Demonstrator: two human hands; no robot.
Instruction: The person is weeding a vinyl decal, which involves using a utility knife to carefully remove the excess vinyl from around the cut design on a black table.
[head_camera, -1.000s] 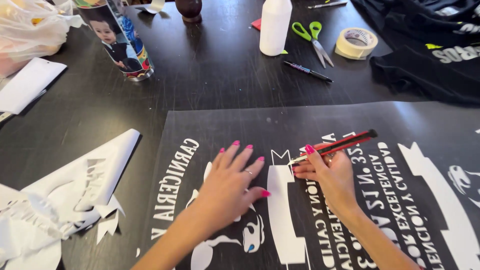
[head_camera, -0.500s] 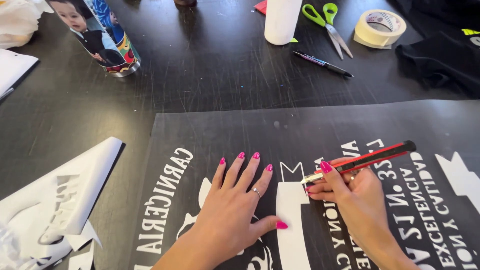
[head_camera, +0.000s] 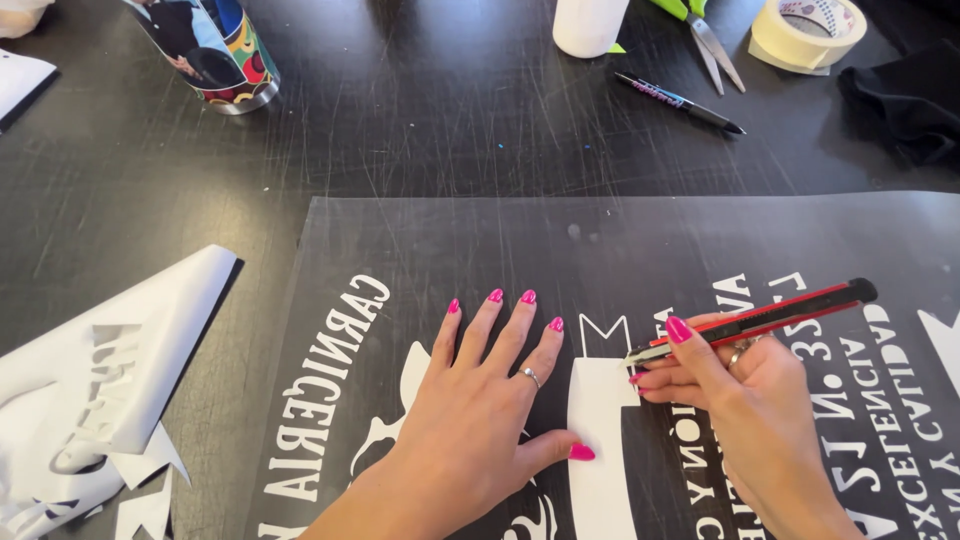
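A dark printed sheet with white lettering and shapes (head_camera: 560, 250) lies flat on the black table. My left hand (head_camera: 480, 420) presses flat on it, fingers spread, thumb resting on a white strip (head_camera: 598, 440). My right hand (head_camera: 740, 400) grips a red and black utility knife (head_camera: 760, 320), its blade tip touching the sheet at the top edge of the white strip, just right of my left fingers.
A pile of cut white sheet scraps (head_camera: 90, 390) lies at the left. At the far edge stand a colourful printed tumbler (head_camera: 210, 50), a white bottle (head_camera: 590, 20), scissors (head_camera: 710, 40), a pen (head_camera: 680, 102), a tape roll (head_camera: 808, 32) and dark cloth (head_camera: 905, 95).
The view has moved closer to the sheet. My left hand stays flat, and the knife tip has come down to the top of the white strip.
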